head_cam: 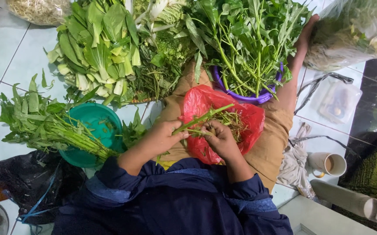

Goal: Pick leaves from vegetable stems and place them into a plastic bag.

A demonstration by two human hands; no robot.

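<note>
Green leafy vegetables (105, 48) filled the tiled floor (10, 56) from ten to one o'clock, with water spinach in a purple tub (258, 96) at one o'clock. At centre a red plastic bag (201, 104) lay on the lap. A teal bowl (93, 126) sat at nine o'clock. The left hand (164, 138) was clamped on a green stem (202, 118) over the bag; the right hand (219, 139) pinched its base. A mug (331, 164) stood at four o'clock.
</note>
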